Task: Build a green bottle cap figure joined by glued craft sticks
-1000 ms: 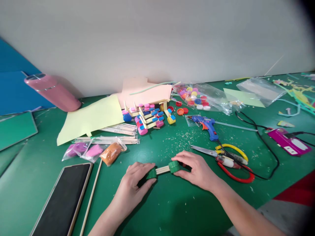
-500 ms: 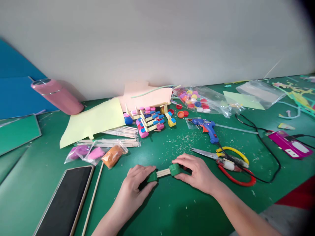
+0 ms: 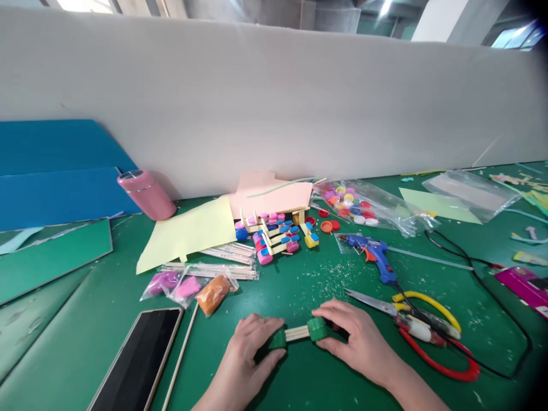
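Observation:
Low over the green table, I hold a small dumbbell-shaped piece made of thin pale sticks (image 3: 297, 333) between two green clay-like ends. My left hand (image 3: 252, 357) is closed on the left green end (image 3: 278, 338), thumb below and fingers above. The right green end (image 3: 317, 329) sits between the thumb and fingers of my right hand (image 3: 363, 342). Parts of both ends are hidden by my fingers. Beyond my hands lies a cluster of small models (image 3: 278, 237) with pale sticks and pink, blue and yellow blocks.
Right of my hands lie scissors (image 3: 371, 302) with yellow and red handles, a blue glue gun (image 3: 377, 254) and its black cord. Left are a phone (image 3: 139, 359), a wooden stick (image 3: 182, 354) and bagged orange clay (image 3: 213, 295). A pink bottle (image 3: 148, 195) stands by the white wall.
The view has tilted up and turned slightly left, so everything sits lower and further right in the picture. Both hands keep the same grip on the piece.

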`<state>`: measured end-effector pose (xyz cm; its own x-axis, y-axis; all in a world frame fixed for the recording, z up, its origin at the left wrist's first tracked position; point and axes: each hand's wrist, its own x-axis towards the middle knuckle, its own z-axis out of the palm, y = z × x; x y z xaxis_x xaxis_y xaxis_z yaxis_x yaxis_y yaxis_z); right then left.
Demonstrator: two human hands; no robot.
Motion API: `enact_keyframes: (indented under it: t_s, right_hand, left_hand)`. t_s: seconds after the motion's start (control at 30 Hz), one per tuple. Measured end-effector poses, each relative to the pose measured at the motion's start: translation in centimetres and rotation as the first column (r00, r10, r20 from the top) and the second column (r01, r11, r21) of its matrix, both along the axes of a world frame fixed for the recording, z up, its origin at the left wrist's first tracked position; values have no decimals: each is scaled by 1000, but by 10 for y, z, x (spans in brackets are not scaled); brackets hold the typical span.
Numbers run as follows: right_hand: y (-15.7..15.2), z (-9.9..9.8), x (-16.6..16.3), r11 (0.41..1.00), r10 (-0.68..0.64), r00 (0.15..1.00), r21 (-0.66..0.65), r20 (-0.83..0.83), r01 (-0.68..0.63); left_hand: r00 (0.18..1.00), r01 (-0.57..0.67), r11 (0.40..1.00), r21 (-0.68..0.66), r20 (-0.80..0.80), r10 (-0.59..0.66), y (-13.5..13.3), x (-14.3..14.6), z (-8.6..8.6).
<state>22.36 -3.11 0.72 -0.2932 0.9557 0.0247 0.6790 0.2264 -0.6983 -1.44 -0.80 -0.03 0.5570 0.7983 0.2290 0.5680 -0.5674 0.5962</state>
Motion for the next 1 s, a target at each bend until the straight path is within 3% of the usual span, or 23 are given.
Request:
enact_keyframes:
  t_s: [0.57,1.0]
  right_hand:
    - [1,0,-1,999,10,999,-47,43,-8]
    - [2,-1,-2,999,0,999,-40,49,2]
  left_hand:
    - [998,56,994,91,-47,-52,3,-3,-7]
    - [998,54,995,88,-44,-50,3,-3,-6]
